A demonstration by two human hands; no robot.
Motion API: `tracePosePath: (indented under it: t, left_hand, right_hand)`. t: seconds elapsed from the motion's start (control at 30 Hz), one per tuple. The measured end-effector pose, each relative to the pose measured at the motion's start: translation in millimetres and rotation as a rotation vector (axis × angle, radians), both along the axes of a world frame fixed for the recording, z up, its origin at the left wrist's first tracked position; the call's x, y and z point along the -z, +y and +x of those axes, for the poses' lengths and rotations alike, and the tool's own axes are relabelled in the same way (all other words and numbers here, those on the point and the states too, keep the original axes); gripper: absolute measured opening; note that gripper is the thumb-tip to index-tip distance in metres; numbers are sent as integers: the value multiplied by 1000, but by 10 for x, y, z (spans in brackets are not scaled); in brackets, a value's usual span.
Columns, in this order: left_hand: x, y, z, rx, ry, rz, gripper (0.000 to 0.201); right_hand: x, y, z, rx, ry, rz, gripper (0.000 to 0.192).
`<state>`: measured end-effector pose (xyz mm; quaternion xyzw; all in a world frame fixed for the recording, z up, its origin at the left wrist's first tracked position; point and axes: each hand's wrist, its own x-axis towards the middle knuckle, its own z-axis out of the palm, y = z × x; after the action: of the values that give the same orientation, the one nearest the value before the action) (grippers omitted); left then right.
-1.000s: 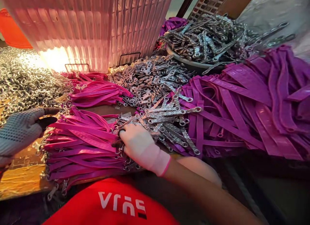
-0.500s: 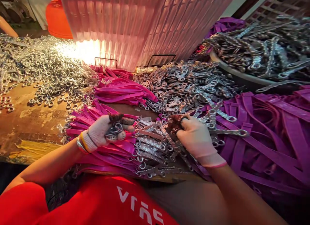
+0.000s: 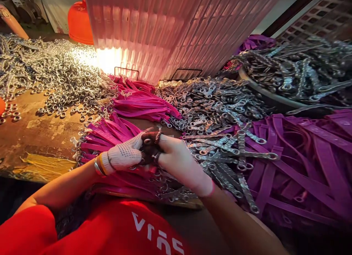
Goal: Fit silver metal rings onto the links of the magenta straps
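My two gloved hands meet fingertip to fingertip over the pile of pink straps (image 3: 110,132) near the table's front edge. My left hand (image 3: 125,156), in a dotted white glove with dark fingertips, is closed on small metal rings. My right hand (image 3: 183,163), in a pale glove, pinches a small metal chain piece against the left fingertips; the fingers mostly hide it. Flat metal chain pieces (image 3: 228,148) lie loose just right of my right hand, on top of purple straps (image 3: 302,156).
A heap of metal rings (image 3: 63,79) covers the far left of the worn table (image 3: 41,137). Small metal connectors (image 3: 209,101) are piled in the middle. A bowl (image 3: 275,97) of chains sits at the right. A pink ribbed container (image 3: 170,28) and an orange bucket (image 3: 79,24) stand behind.
My left hand came in from the left with rings in it. My right hand left the chain pile and moved left to meet it. The view shifted.
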<state>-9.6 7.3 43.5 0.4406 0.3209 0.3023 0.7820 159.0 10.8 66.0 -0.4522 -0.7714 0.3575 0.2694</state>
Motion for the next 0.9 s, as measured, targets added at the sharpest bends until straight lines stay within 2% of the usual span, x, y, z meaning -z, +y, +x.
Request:
tracePosePath:
  t: [0.13, 0.2, 0.3, 0.33, 0.47, 0.53, 0.6, 0.73, 0.8, 0.9]
  left_hand:
    - [18, 25, -4, -32, 36, 9, 90]
    - [16, 29, -37, -39, 24, -24, 74]
    - [36, 12, -83, -74, 66, -69, 32]
    - [51, 0, -88, -94, 72, -86, 26]
    - [126, -61, -46, -227, 18, -149, 31]
    - [143, -81, -15, -297, 51, -125, 28]
    - [127, -82, 1, -314, 115, -82, 29]
    - [35, -32, -20, -263, 167, -50, 36]
    - [3, 4, -40, -227, 130, -44, 35]
    - [16, 54, -53, -178, 96, -20, 36]
  right_hand:
    - [-16, 47, -72, -14, 11, -85, 36]
    - [13, 62, -58, 41, 94, -87, 35]
    - [107, 81, -32, 240, 276, -69, 27]
    - [150, 86, -28, 302, 324, -68, 25]
    - [299, 70, -48, 393, 376, -61, 24]
    - [320, 38, -64, 390, 337, -51, 24]
    - [302, 9, -63, 370, 239, -21, 24]
    - [234, 36, 24, 285, -7, 91, 35]
    - [216, 90, 79, 224, -28, 104, 42]
    - [205, 154, 104, 42, -2, 58, 45]
